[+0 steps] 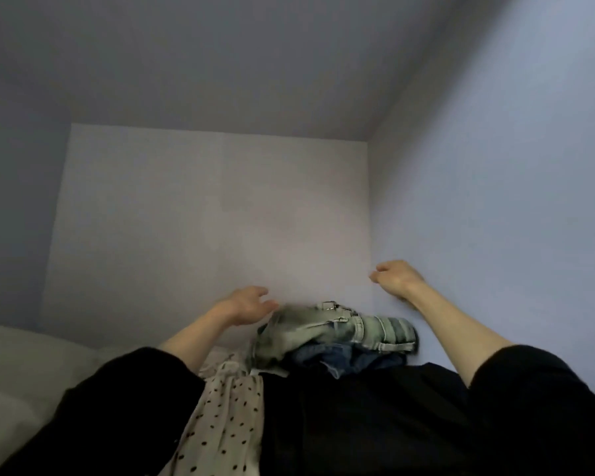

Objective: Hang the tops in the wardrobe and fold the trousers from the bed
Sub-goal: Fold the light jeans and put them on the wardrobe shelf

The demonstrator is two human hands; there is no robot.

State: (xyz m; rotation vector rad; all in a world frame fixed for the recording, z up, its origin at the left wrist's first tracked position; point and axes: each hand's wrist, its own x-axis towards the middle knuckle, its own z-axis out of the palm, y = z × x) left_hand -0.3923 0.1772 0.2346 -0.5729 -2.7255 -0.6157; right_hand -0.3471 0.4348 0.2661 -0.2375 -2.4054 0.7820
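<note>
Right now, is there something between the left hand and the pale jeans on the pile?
Nothing visible stands between them. The left hand hovers open just left of the pale jeans, which lie on top of the pile over the blue jeans. The right hand is raised farther right, holding nothing.

Place: a bedroom in a home.
Walls: plain pale walls (495, 166) meet in a corner, upper right of the frame.
Bed: pale bedding (21, 359) at lower left.
Clothes: crumpled jeans (337, 331) and a dotted top (227, 407) heaped at lower centre.
</note>
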